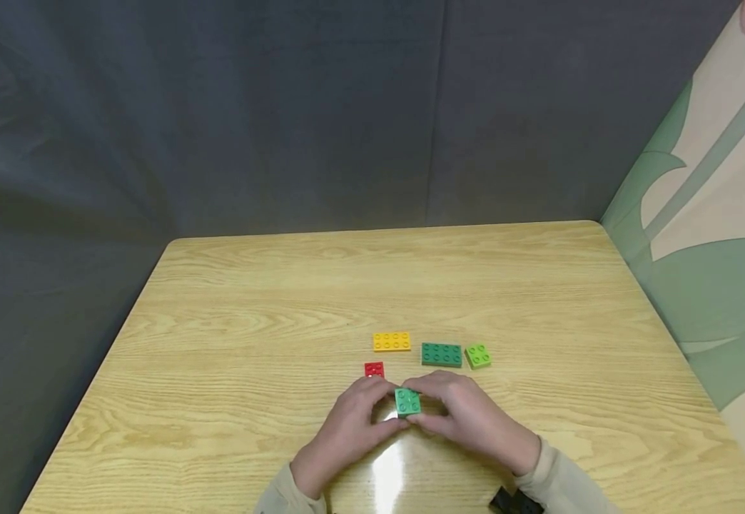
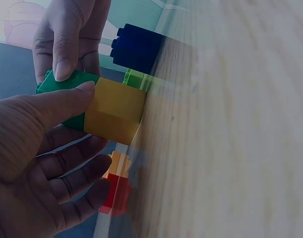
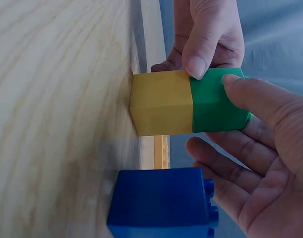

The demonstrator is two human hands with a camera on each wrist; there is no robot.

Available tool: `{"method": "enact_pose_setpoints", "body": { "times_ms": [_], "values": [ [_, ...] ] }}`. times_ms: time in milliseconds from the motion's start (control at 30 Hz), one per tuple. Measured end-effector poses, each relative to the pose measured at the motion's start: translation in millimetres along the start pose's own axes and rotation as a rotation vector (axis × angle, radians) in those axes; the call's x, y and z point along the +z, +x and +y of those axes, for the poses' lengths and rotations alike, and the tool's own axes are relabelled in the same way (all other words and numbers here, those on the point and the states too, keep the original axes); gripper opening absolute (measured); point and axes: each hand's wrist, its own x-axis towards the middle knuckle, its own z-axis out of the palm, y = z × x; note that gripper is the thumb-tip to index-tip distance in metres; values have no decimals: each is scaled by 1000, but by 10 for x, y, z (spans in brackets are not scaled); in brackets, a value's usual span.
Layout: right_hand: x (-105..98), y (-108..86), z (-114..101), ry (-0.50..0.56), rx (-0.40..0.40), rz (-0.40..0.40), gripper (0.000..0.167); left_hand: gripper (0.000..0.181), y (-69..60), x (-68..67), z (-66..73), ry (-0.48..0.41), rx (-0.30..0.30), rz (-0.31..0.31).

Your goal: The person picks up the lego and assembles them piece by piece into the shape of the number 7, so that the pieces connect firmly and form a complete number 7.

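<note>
While left hand [image 1: 356, 421] at eight o'clock and right hand [image 1: 472, 414] at three pinch green block [image 1: 407, 403] (yellow block [image 3: 162, 106] beneath), toward six o'clock of table [image 1: 270, 300]: likely light, stiff; best held by flat sides.

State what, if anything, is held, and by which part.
A toy brick stack: right hand pinches its green top brick; left hand, likewise, near the yellow brick.

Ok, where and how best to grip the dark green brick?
Probably best from above, pinching mid-length across the long front and back sides: the dark green brick sits studs up, is narrower that way, and the lime brick sits close to its right end.
</note>
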Motion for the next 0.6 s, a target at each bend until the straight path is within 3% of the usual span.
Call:
{"method": "enact_pose_setpoints", "body": {
  "times_ms": [400,600],
  "values": [
    [22,-24,28,9,-12,21,38,33,-8,0,1,1,5,-2],
    [11,-78,33,-2,20,37,42,33,-9,-5,3,12,-10,-10]
  ]
}}
